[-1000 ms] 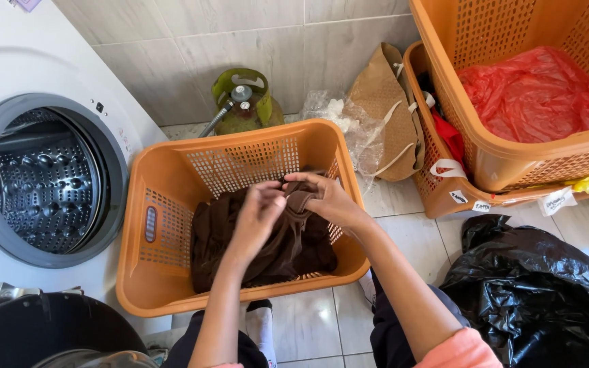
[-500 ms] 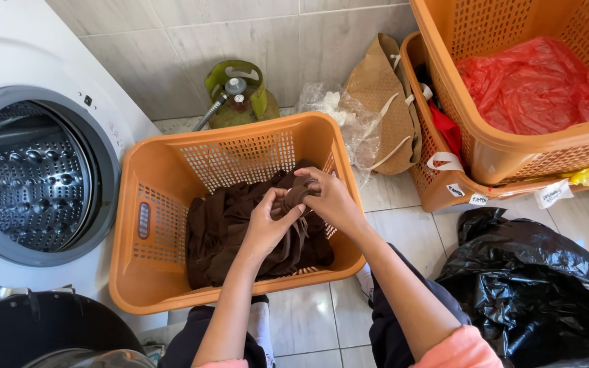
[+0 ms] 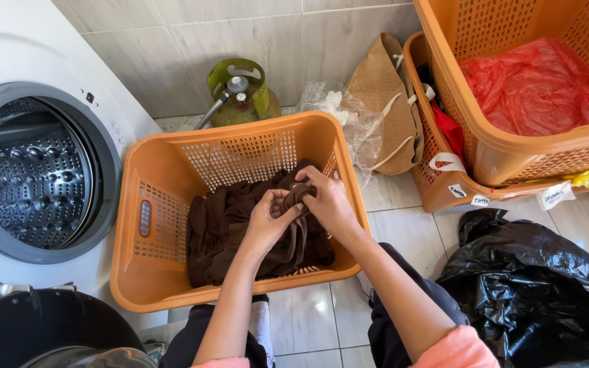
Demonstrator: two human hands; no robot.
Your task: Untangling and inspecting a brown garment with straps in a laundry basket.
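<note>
Over the orange basket point(image 3: 165, 204) on the tiled floor point(image 3: 403, 232), both hands meet close together, each clamped on one bunched fold of brown cloth point(image 3: 240, 225). Left hand point(image 3: 267, 221) grips it from below, right hand point(image 3: 328, 201) pinches it from above, fingers touching. Most of the cloth lies heaped in the basket's bottom. Just left of the basket stands a white washing machine point(image 3: 35, 170), its round drum open. Behind sit a green gas bottle point(image 3: 240, 92) and a brown bag point(image 3: 383, 102); to the right, stacked orange baskets point(image 3: 485, 136) holding a red bag point(image 3: 536, 88), and a black bin bag point(image 3: 533, 286).
</note>
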